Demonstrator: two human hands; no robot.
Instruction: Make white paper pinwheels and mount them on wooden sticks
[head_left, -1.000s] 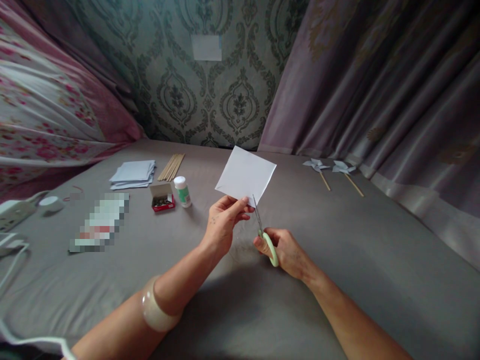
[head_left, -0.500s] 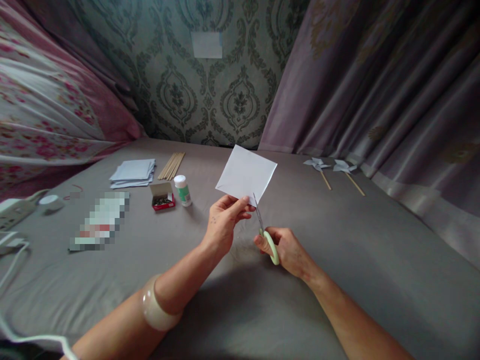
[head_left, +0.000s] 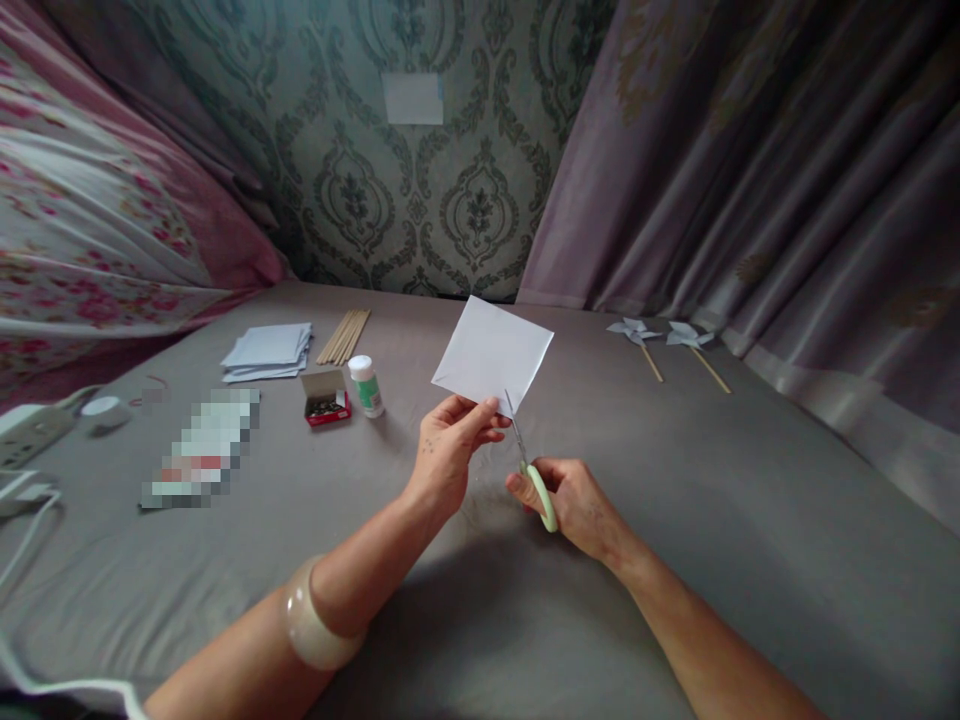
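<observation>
A white square sheet of paper [head_left: 493, 345] is pinched at its near corner by my left hand [head_left: 448, 445], thumb on top. My right hand [head_left: 576, 503] is closed around the pale green handles of a pair of scissors [head_left: 540, 494]. The scissor blades lie at the paper's near right corner, just beside my left fingertips, with one blade over the sheet. Part of the handle is hidden by my right fingers.
Left of my hands are a stack of paper [head_left: 268, 350], wooden sticks [head_left: 344, 337], a small red box of metal pieces [head_left: 327, 402] and a white-and-green bottle [head_left: 366, 387]. Two paper pinwheels [head_left: 688, 338] lie at the right. A power strip [head_left: 30, 435] sits far left.
Hands, paper and scissors hold nearly the same position. The whole view has tilted very slightly, so the things sit a little lower in it.
</observation>
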